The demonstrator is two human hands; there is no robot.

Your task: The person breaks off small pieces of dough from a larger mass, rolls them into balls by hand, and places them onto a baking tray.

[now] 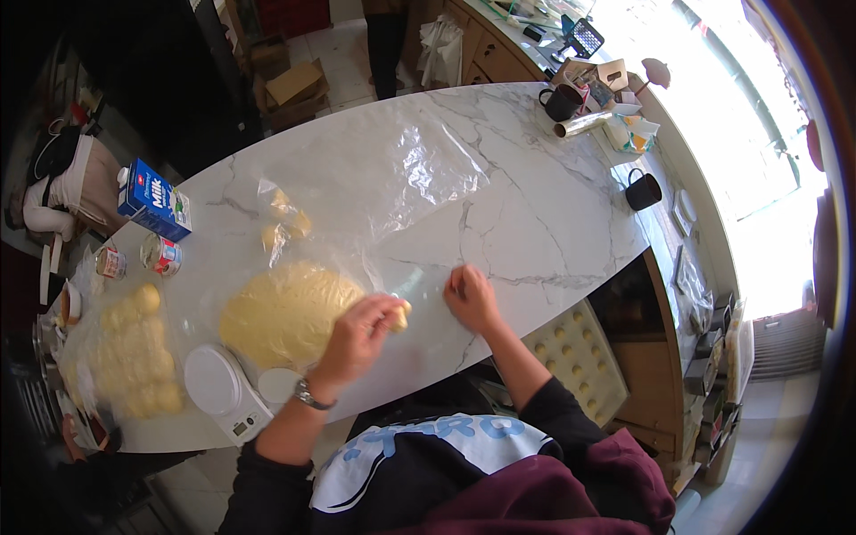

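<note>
My left hand (361, 330) pinches a small piece of yellow dough (401, 316) just above the marble-patterned table (526, 205). To the right of it, my right hand (471, 298) rests on the tabletop with curled fingers; whatever may be inside them is hidden. A large yellow dough mass (285, 308) lies under clear plastic film (348, 169), beside my left hand. Smaller dough pieces (285, 227) sit beyond it, partly wrapped in the film. Near my left forearm stands a white kitchen scale (218, 388), with a small white round lid or dish (278, 385) next to it.
Several dough portions (138, 357) lie under plastic at the left. Behind them are two cans (161, 255) and a blue milk carton (155, 201). Black mugs (643, 190) stand at the right edge. Below the table's right side is a tray of small dough balls (578, 357). Someone stands beyond the table (383, 53).
</note>
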